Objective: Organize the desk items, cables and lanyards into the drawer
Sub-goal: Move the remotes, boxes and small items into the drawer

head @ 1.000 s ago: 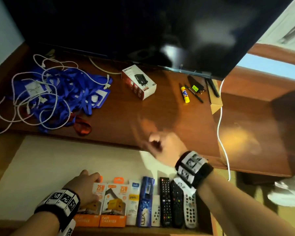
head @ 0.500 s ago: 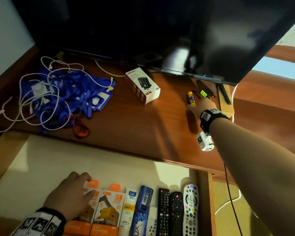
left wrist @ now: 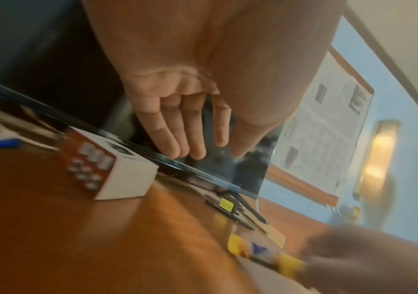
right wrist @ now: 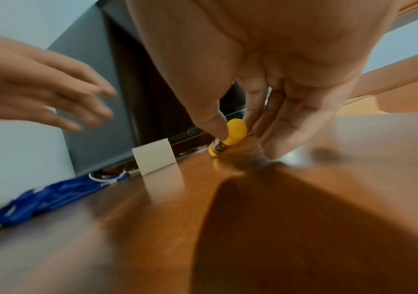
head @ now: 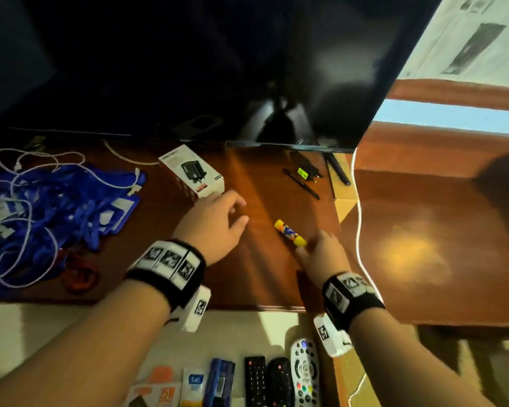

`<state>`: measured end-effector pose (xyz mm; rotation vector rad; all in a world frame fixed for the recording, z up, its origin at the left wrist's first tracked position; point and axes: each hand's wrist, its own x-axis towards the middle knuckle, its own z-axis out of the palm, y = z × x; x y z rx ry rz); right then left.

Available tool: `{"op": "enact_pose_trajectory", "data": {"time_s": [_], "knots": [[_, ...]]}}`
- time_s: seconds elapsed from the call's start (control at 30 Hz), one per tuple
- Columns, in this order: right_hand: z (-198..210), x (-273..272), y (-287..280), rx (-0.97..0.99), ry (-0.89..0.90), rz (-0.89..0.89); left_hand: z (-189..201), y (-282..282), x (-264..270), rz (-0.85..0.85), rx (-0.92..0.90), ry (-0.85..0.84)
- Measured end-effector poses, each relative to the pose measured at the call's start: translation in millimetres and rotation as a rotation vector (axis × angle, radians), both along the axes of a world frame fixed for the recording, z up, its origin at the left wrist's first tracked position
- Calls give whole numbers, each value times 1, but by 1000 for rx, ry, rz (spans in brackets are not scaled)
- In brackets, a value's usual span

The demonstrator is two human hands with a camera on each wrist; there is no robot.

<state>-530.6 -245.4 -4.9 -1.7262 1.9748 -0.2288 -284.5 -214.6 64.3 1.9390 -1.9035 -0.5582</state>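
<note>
nearest you, in the open drawer [head: 71,333], remotes [head: 304,374] line the front. on the desk [head: 165,230], your right hand [head: 323,254] pinches the glue stick [head: 290,233] by its yellow end. your left hand [head: 215,227] hovers with fingers spread and relaxed beside the charger box [head: 191,171]; blue lanyards [head: 56,207] lie tangled with white cables [head: 27,168] at far left.
</note>
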Motion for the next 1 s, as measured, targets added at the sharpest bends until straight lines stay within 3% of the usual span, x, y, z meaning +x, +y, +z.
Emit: {"op": "enact_pose_trajectory", "data": {"time_s": [0.2, 0.37, 0.57, 0.73, 1.0], "knots": [[8, -55, 56, -154, -320, -167, -28, -133, -78, -269, 81, -345], [34, -86, 72, -257, -435, -154, -56, -193, -121, -405, 135, -603], [39, -103, 74, -276, -411, -76, -71, -236, -132, -537, 219, -608], [41, -99, 73, -266, -411, -42, -75, -226, -122, -546, 135, -593], [43, -78, 81, -215, -502, -150, -80, -135, -99, -529, 161, -558]]}}
